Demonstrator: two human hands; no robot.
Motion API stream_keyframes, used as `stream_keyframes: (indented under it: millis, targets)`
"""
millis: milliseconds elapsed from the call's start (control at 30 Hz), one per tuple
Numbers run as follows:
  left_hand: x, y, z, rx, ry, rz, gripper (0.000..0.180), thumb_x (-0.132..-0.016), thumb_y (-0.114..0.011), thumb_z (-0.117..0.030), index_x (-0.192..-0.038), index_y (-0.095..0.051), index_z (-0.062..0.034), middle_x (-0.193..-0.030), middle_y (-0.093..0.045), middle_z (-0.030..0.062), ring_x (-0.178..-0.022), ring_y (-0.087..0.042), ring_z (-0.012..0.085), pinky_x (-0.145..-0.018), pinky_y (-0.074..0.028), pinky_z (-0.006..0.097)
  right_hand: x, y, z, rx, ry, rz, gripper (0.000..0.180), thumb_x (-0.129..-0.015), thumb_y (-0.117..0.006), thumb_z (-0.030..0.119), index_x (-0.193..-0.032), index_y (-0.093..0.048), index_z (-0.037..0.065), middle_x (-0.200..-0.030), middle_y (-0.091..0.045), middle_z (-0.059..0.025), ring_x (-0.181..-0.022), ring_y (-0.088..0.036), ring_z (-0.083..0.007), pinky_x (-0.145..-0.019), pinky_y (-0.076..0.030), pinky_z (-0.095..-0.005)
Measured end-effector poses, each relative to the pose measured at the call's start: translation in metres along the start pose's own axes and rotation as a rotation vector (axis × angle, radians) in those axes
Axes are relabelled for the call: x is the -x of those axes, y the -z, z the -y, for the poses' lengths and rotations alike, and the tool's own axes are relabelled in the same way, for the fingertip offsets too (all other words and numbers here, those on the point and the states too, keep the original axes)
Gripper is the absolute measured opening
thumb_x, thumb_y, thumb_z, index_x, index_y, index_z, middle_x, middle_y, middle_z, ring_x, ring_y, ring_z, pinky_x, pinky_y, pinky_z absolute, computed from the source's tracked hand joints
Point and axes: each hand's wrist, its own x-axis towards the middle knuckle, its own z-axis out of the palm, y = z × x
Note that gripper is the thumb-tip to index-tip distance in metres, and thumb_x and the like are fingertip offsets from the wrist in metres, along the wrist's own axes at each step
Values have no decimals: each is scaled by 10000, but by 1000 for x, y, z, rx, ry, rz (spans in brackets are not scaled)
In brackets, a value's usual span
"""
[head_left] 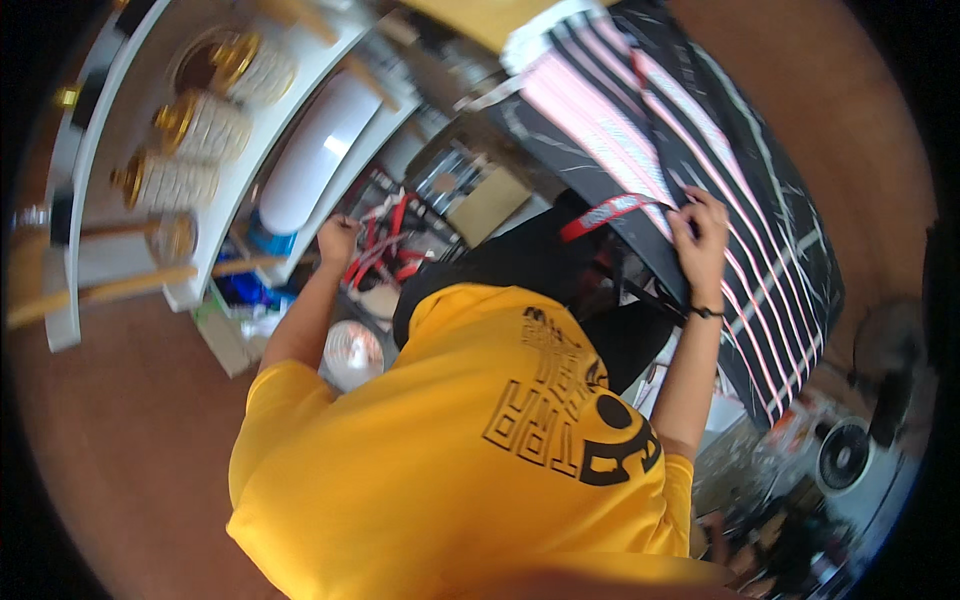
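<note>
My right hand (703, 235), with a dark band at its wrist, is over the black marbled tabletop (800, 235). Its thumb and fingers pinch a red printed strap (612, 212) whose free end hangs over the table's near edge. Beneath that hand lie long pink-and-white strips (590, 115) in rows across the table. Off to the left, my left hand (338, 240) is curled closed beside a bin holding several tangled red straps (400, 225). What its fingers hold, if anything, is too blurred to make out.
White shelves (230, 195) on the left hold several gold-lidded jars (205, 125) and a white rounded object (318, 150). An open cardboard box (490, 200) stands between shelves and table. A round white tub (353, 355) sits near my left elbow, and a fan (843, 455) is at lower right.
</note>
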Motion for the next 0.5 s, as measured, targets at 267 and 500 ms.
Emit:
stream_keyframes:
  millis: [267, 500]
  targets:
    - [116, 38, 225, -439, 875, 139, 586, -714, -803, -379, -1165, -665, -31, -1188, -678, 197, -1058, -674, 329, -906, -527, 401, 0, -1, 4, 47, -48, 57, 173, -835, -727, 120, -773, -590, 37, -1250, -643, -141, -1157, -560, -314, -1006, -402, -399]
    - [225, -14, 345, -375, 1150, 316, 364, -861, -652, -281, -1108, -704, -19, -1202, -681, 176, -1032, -700, 278, -857, -552, 394, 3, 1, 3, 70, -99, 82, 182, -866, -724, 145, -769, -606, 47, -1275, -638, -130, -1191, -543, -292, -1009, -403, -395]
